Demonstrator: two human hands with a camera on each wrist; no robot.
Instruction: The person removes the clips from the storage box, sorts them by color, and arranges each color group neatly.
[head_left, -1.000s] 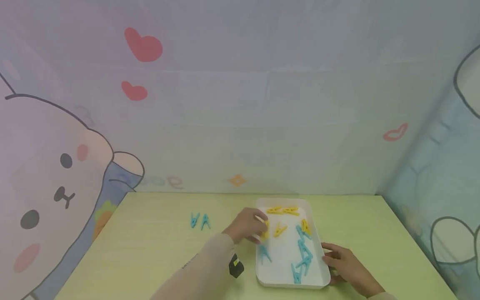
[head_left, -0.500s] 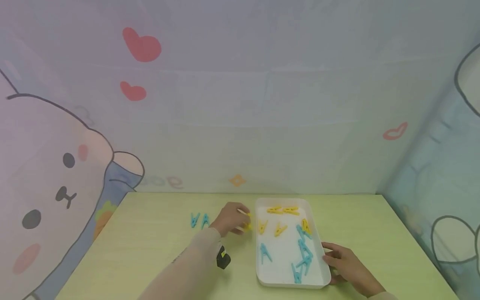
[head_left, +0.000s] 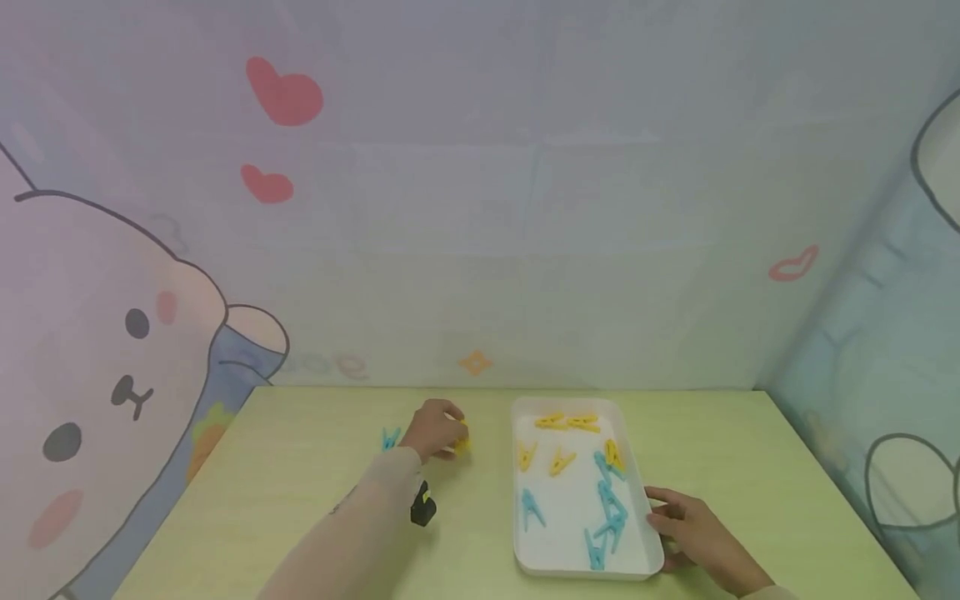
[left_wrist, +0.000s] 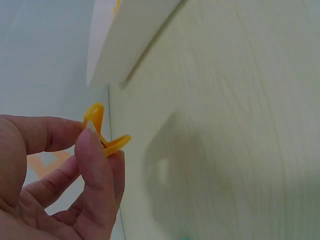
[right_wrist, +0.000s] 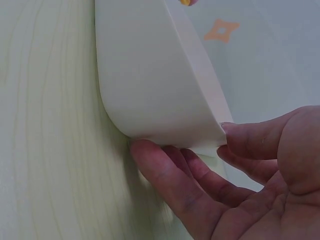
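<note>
A: Identified which step?

B: Judged mid-transfer between tray (head_left: 557,540) and table (head_left: 712,450). Found yellow clothespin (left_wrist: 115,145) pinched in half-closed left hand (head_left: 433,429), raised above table, beside tray. Saw tray edge gripped by right hand (head_left: 696,533)

A: Judged what next?

B: Probably called for lowering, then loosening the pinch

A: Counted?

B: Counted five yellow clothespins (head_left: 558,463) and five blue clothespins (head_left: 596,557) inside tray, overlaps uncertain. Saw one blue clothespin (head_left: 389,442) on table, more possibly hidden by left hand
</note>
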